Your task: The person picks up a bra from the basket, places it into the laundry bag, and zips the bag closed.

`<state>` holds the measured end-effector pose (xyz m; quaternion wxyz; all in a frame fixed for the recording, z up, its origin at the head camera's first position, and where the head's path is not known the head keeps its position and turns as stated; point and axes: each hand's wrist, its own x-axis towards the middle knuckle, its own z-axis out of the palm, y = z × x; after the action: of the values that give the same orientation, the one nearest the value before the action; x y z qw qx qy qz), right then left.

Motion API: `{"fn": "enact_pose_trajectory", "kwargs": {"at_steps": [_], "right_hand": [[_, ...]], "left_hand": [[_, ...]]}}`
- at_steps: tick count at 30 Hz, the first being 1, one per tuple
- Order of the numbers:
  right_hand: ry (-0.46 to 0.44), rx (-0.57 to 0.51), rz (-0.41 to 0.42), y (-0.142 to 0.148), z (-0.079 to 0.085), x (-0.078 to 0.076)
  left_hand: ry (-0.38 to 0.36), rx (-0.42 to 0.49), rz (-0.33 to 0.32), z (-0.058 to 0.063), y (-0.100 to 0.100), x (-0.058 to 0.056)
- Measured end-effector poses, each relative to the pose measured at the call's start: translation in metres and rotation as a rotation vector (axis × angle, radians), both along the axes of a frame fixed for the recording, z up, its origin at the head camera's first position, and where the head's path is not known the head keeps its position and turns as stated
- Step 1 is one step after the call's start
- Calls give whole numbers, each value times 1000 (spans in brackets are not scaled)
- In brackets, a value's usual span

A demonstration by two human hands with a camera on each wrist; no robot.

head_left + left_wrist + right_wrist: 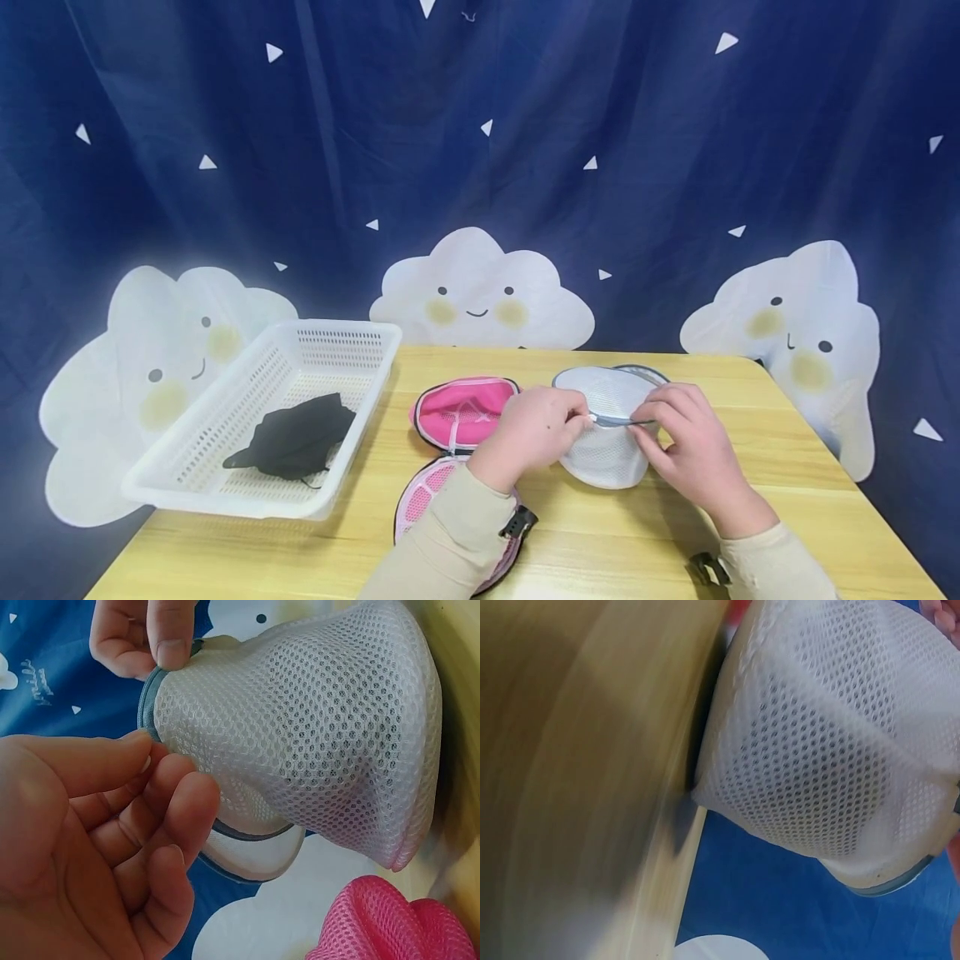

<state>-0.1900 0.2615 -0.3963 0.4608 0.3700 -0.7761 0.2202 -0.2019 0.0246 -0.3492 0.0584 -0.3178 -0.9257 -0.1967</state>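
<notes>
Sleeves [438, 537], beige, are seen at the lower edge of the frame, with a black strap [519, 522] worn at each cuff. Pink mesh bag [465, 408] is laid opened out at lower centre, its nearer half partly covered by the left forearm. Right of centre, a white mesh bag [606, 458] is rested on the wood-grain tabletop [600, 554]. Its grey edging [618, 422] is pinched at the left end between thumb and finger of the left hand [534, 427], beside a small white tab; the right end is pinched by the right hand [693, 446]. A second grey-edged panel is seen behind. At left, black cloth [300, 437] is held in a white perforated basket [225, 504]. The background is filled by a navy curtain [637, 100], printed with smiling clouds and white triangles.
</notes>
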Motion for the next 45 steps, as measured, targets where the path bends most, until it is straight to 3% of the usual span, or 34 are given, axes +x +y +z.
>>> {"fn": "enact_pose_trajectory", "kwargs": {"at_steps": [17,40,45], "right_hand": [[55,35,80,-17,1,2],[43,57,59,-20,-1,5],[55,65,74,-20,-1,4]], "left_hand": [[33,-25,-45,-5,12,8],[99,-15,-87,-11,13,7],[85,-37,-95,-9,12,7]]}}
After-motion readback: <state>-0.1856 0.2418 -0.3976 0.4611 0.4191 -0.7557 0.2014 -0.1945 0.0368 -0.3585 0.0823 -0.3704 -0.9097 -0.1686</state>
